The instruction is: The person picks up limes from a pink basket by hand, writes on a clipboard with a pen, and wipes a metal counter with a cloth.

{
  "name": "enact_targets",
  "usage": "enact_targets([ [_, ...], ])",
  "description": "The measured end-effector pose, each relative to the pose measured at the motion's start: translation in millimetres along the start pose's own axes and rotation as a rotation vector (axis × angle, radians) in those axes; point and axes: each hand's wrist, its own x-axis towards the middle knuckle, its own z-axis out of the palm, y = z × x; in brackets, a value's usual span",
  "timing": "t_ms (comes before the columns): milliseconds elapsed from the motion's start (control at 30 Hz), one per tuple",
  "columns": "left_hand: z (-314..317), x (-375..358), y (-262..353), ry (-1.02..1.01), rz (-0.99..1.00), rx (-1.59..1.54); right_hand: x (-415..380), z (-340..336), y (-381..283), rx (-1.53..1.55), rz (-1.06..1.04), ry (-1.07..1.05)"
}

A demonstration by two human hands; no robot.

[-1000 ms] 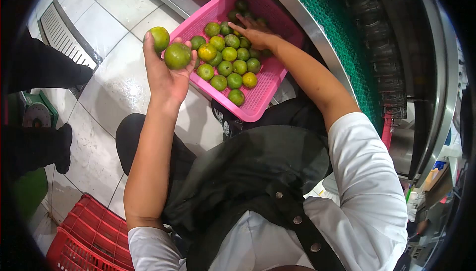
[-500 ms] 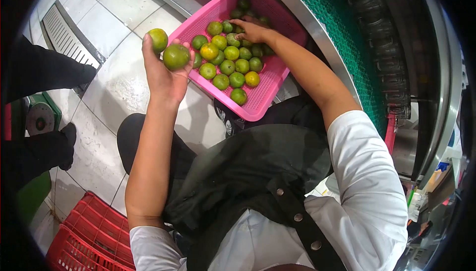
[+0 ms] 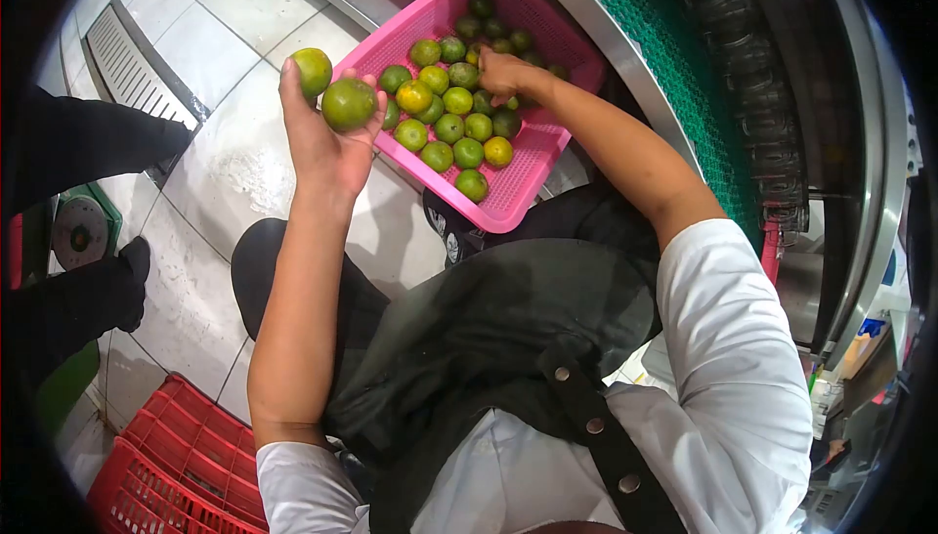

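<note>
Two green citrus fruits rest in my left hand (image 3: 330, 148), its fingers curled round them. One fruit (image 3: 349, 104) lies against the fingers and a yellower one (image 3: 312, 72) sits by the thumb. My right hand (image 3: 510, 76) reaches down into the pink basket (image 3: 420, 21), among the citrus fruits there. Its fingers are bent inward and closed; anything inside them is hidden. Several green and yellowish fruits (image 3: 457, 100) lie loose in the basket, touching one another, with a bright yellow-orange one (image 3: 413, 96) near the middle.
A metal shelf edge (image 3: 630, 65) with green matting (image 3: 635, 16) curves along the right, glass mugs (image 3: 772, 133) beyond it. A red crate (image 3: 186, 456) is at lower left. Another person's dark-clad legs (image 3: 88, 148) stand at left by a green scale (image 3: 88, 226) and floor drain (image 3: 137, 60).
My right hand has shifted right and slightly down within the basket, its fingers going from spread over the fruits to curled. The left hand still holds its two fruits.
</note>
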Motion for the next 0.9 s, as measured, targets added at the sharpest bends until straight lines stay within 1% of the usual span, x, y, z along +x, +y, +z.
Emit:
enact_targets([
  [33, -0.6, 0.0, 1.4, -0.001, 0.001, -0.01, -1.2, -2.9, 3.7, -0.041, -0.036, -0.06],
  [133, -1.7, -0.2, 4.1, -0.009, 0.005, -0.011, -6.7, -2.2, 18.8, -0.425, -0.342, -0.128],
  [233, -3.2, 2.0, 3.2, -0.018, 0.005, -0.01, -26.9, -0.6, 37.4, -0.412, -0.616, -0.124],
  [333, -2.6, 4.1, 0.9, -0.005, -0.016, -0.017, -36.7, 2.3, 37.5, -0.526, -0.583, -0.059],
  [433, -2.1, 2.6, -1.0, 0.003, -0.01, 0.0, -38.8, 0.8, 33.0, -0.739, -0.713, -0.023],
  [533, -2.9, 2.8, -0.4, -0.016, -0.001, 0.015, -54.2, 0.5, 31.9, -0.887, -0.818, -0.011],
  [633, -4.9, 4.9, 0.9, -0.007, -0.003, -0.001, -39.6, 8.3, 41.7, -0.897, -0.895, 0.079],
  [733, -3.9, 3.5, 1.3, -0.008, 0.0, 0.001, -31.3, 8.8, 43.1, -0.915, -1.004, 0.092],
  [767, -3.6, 3.3, 0.7, -0.009, 0.003, 0.005, -31.1, 8.3, 42.9, -0.928, -0.988, 0.072],
  [900, -2.4, 2.2, 0.1, -0.004, 0.0, 0.015, -44.2, -1.5, 3.1, -0.919, -0.912, 0.017],
])
